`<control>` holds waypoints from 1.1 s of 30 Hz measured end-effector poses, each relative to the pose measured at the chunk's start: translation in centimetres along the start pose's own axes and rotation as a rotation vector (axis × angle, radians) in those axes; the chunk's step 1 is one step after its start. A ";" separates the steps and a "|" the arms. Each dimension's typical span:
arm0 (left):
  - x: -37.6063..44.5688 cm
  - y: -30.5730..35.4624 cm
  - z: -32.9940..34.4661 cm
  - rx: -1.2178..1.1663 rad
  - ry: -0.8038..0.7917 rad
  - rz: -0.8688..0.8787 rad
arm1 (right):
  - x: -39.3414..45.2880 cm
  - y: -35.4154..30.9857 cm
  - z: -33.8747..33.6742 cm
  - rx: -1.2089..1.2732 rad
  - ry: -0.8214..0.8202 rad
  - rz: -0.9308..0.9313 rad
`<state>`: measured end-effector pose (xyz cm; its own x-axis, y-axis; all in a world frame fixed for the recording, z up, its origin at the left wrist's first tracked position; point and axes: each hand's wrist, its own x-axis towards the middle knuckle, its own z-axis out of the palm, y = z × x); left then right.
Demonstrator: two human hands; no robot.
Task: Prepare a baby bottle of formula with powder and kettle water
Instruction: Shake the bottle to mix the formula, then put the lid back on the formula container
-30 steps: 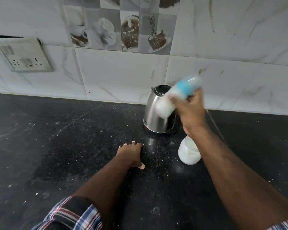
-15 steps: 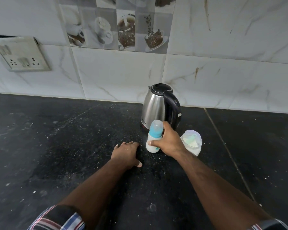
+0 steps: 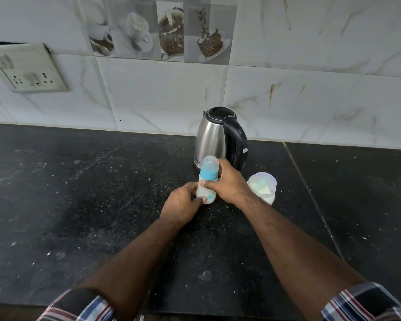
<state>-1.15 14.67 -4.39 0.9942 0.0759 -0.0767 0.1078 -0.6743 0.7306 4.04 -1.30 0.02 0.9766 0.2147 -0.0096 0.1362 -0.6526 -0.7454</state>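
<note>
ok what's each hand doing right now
Left hand: closed, gripping the lower part of the baby bottle.
Right hand: closed, gripping the bottle higher up.

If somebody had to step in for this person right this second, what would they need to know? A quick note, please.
Left hand: grips the lower body of the baby bottle.
Right hand: grips the bottle near its blue collar.
The bottle stands on the dark counter, cap on, milky white liquid inside, just in front of the steel kettle. The powder container, lid on, sits to the bottle's right.
Done, by the look of it: powder and water are in and the bottle is capped.
Left: probably only checking the mix and letting go.
</note>
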 end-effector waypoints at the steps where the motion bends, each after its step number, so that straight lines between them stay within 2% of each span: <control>1: 0.1 0.1 -0.2 -0.011 0.010 -0.006 | 0.2 -0.1 -0.1 -0.014 -0.022 0.005; 5: 0.4 0.5 -0.7 -0.033 0.016 -0.027 | 0.3 -0.1 -0.3 -0.063 -0.076 0.020; 15: -0.1 0.3 0.3 -0.005 0.069 -0.066 | -0.4 1.0 -0.2 0.013 -0.123 0.039; 19: -0.6 0.6 0.8 0.023 0.122 -0.142 | -0.6 1.1 -0.6 0.059 -0.158 0.058; 22: -1.4 1.5 1.4 0.075 0.133 -0.169 | -0.8 0.6 -1.5 -0.008 -0.173 0.011; 24: -2.0 2.3 2.3 0.102 0.099 -0.119 | -0.9 0.0 -3.1 -0.025 -0.093 -0.051; 27: -2.6 3.8 4.3 0.061 0.026 -0.039 | -0.5 -0.2 -7.4 0.159 0.123 -0.066; 30: -2.4 5.1 6.6 -0.094 -0.018 -0.020 | 0.4 2.2 -12.1 0.288 0.257 0.019; 33: -1.8 6.4 8.3 -0.169 -0.052 -0.033 | 1.2 7.0 -14.2 0.149 0.305 0.184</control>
<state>-2.18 4.10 -5.18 0.9894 0.0546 -0.1344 0.1425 -0.5383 0.8306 8.54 -15.95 4.26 0.9902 -0.1363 0.0300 -0.0493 -0.5424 -0.8387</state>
